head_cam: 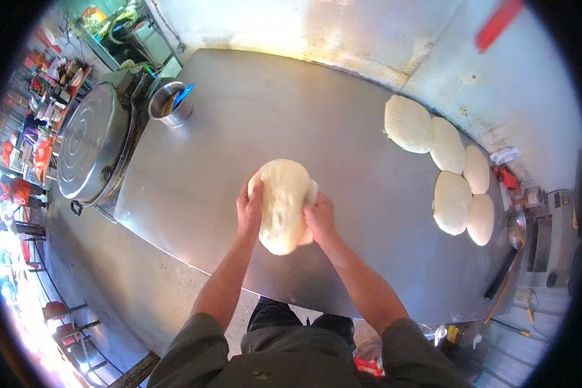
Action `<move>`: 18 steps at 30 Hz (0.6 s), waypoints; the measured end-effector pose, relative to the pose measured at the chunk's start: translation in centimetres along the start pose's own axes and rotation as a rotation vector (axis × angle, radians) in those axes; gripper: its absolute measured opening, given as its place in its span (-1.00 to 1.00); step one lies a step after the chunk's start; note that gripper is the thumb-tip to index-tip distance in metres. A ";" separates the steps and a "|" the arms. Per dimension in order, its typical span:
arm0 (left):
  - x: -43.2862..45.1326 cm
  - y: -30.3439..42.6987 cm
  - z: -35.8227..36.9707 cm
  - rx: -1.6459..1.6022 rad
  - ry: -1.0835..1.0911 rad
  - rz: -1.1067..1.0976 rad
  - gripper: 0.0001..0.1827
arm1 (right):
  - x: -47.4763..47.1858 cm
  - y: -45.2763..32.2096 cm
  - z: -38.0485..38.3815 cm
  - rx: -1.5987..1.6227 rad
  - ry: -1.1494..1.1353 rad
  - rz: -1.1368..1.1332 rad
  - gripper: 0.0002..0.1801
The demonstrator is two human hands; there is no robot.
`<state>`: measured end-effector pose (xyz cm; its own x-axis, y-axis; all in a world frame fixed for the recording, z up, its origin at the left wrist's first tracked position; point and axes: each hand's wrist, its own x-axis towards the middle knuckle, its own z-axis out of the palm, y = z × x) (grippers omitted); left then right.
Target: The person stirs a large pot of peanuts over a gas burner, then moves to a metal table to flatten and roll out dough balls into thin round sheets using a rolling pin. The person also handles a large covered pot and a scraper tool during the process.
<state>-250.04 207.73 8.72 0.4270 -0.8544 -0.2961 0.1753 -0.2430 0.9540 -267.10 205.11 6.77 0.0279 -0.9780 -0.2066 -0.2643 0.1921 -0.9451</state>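
Note:
A large piece of pale dough point(282, 208) is held between my two hands over the metal worktop point(291, 116). My left hand point(250, 208) grips its left edge, with the thumb on top. At the right edge, my right hand point(321, 216) has its fingers closed on the dough, and a small flap sticks out above them. The dough's underside is hidden, so I cannot tell whether it touches the worktop.
Several flattened dough pieces point(407, 123) lie along the right side by the wall point(494, 92). A metal pot point(170, 104) with a blue-handled utensil stands at the far left. Beside the worktop is a large round lidded pan point(89, 143).

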 end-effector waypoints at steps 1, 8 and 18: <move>1.6 -0.2 -1.8 0.237 0.021 -0.004 -0.39 | 1.1 -0.4 1.5 -0.124 0.019 -0.015 -0.72; 5.1 -3.3 -7.0 0.887 0.068 0.362 -0.28 | 0.9 3.0 -13.1 -0.121 0.298 0.087 -0.63; 2.3 1.1 -2.9 0.932 -0.103 0.644 -0.29 | -2.6 0.2 -6.8 -0.783 0.004 -0.137 -0.24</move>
<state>-246.26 206.80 8.96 0.1163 -0.9673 0.2253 -0.7965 0.0447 0.6029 -273.75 207.10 8.87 0.1062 -0.9893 -0.0997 -0.8597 -0.0410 -0.5092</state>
